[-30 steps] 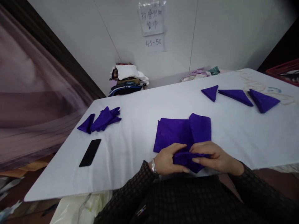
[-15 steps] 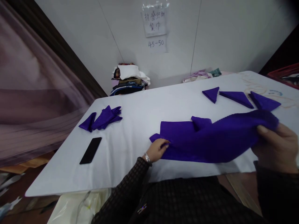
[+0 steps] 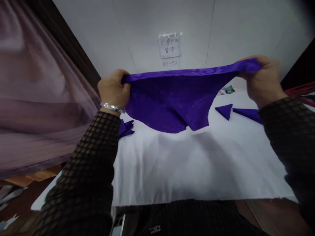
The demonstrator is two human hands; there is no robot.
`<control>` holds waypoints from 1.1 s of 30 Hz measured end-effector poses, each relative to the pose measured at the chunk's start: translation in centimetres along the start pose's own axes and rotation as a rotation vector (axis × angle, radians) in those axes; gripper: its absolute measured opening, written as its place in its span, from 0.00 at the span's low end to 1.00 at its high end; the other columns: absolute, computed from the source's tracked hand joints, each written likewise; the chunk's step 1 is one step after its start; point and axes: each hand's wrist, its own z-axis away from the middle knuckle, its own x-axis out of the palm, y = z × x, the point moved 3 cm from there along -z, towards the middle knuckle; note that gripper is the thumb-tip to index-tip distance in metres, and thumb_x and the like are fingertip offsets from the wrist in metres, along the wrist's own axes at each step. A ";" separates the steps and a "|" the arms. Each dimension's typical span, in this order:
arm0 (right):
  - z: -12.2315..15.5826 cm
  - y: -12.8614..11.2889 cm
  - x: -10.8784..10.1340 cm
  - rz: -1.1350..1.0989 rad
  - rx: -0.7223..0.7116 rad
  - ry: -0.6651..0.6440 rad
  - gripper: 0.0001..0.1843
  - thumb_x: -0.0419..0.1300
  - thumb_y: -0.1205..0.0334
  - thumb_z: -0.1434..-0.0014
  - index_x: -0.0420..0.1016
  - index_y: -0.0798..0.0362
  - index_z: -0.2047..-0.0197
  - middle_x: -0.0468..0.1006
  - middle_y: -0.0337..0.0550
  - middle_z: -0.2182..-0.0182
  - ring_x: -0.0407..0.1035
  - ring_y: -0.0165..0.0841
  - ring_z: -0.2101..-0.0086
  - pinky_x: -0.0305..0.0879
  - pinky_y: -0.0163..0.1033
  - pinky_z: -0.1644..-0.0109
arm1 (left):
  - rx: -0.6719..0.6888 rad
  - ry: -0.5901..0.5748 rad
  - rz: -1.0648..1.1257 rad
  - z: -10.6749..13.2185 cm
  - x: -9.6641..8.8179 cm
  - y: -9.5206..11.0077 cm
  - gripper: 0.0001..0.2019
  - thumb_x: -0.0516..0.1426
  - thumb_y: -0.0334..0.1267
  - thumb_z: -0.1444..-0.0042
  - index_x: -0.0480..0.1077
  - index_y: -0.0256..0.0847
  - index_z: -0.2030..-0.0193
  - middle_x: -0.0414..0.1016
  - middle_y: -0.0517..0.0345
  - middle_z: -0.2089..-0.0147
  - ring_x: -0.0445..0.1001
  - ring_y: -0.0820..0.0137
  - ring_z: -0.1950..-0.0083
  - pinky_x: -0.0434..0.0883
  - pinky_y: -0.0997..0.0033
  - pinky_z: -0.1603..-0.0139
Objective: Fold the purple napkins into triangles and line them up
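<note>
Cloth (image 3: 164,101) hangs above the worktop (image 3: 177,173), its top edge stretched between my left fingers (image 3: 120,74), pinching one end, and my right fingers (image 3: 265,63), clenched on the other, a triangle (image 3: 224,111) lying to its right.

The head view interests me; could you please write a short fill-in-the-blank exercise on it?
1. The left hand grips one end of the purple cloth, the ____ hand the other.
2. A silvery bracelet circles the ____ wrist.
3. The handwritten numbers on the wall read 45-____.
Missing words: right; left; 50.
</note>
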 end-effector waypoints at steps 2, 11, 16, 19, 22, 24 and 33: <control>1.2 -1.3 -1.0 0.057 -0.007 0.018 0.09 0.65 0.67 0.44 0.77 0.63 0.60 0.79 0.40 0.67 0.68 0.22 0.69 0.64 0.40 0.54 | 0.105 0.032 -0.086 2.2 -2.4 0.2 0.13 0.52 0.35 0.42 0.72 0.37 0.52 0.75 0.57 0.55 0.70 0.67 0.51 0.64 0.63 0.44; 13.8 6.8 -7.0 0.169 0.320 -0.386 0.13 0.68 0.55 0.51 0.82 0.52 0.62 0.82 0.45 0.63 0.74 0.36 0.61 0.68 0.42 0.53 | 0.488 -0.343 0.097 21.2 1.8 1.5 0.12 0.51 0.30 0.40 0.74 0.45 0.58 0.77 0.58 0.66 0.72 0.69 0.68 0.67 0.68 0.65; 21.3 12.4 -8.8 0.275 0.292 -0.528 0.12 0.66 0.51 0.51 0.82 0.46 0.64 0.81 0.46 0.60 0.75 0.42 0.57 0.69 0.47 0.50 | 0.439 -0.659 0.249 29.4 5.0 3.9 0.13 0.52 0.25 0.43 0.73 0.42 0.57 0.76 0.56 0.65 0.72 0.68 0.66 0.67 0.67 0.64; 24.7 14.2 -9.7 0.371 0.303 -0.556 0.13 0.61 0.48 0.49 0.81 0.46 0.67 0.82 0.46 0.60 0.75 0.42 0.57 0.69 0.50 0.49 | 0.385 -0.794 0.300 32.7 5.8 4.7 0.13 0.53 0.23 0.45 0.73 0.42 0.58 0.75 0.56 0.65 0.73 0.68 0.64 0.68 0.67 0.62; 27.1 15.3 -10.7 0.441 0.324 -0.588 0.17 0.57 0.46 0.46 0.80 0.48 0.68 0.82 0.47 0.60 0.76 0.41 0.59 0.71 0.51 0.51 | 0.345 -0.865 0.338 35.0 6.1 4.8 0.16 0.53 0.22 0.48 0.73 0.42 0.57 0.76 0.55 0.62 0.73 0.67 0.61 0.70 0.66 0.60; 28.1 15.6 -11.3 0.457 0.313 -0.612 0.18 0.55 0.46 0.44 0.80 0.49 0.68 0.82 0.48 0.60 0.76 0.42 0.59 0.72 0.52 0.51 | 0.318 -0.869 0.367 36.1 5.9 4.4 0.19 0.54 0.21 0.53 0.72 0.41 0.55 0.76 0.53 0.59 0.74 0.65 0.59 0.72 0.65 0.58; 29.0 14.0 -12.9 0.562 0.266 -0.595 0.15 0.55 0.49 0.43 0.80 0.45 0.61 0.80 0.45 0.55 0.75 0.43 0.55 0.73 0.54 0.51 | 0.171 -0.700 0.379 38.4 3.7 -0.1 0.26 0.53 0.24 0.58 0.71 0.43 0.50 0.75 0.50 0.51 0.75 0.62 0.50 0.75 0.59 0.50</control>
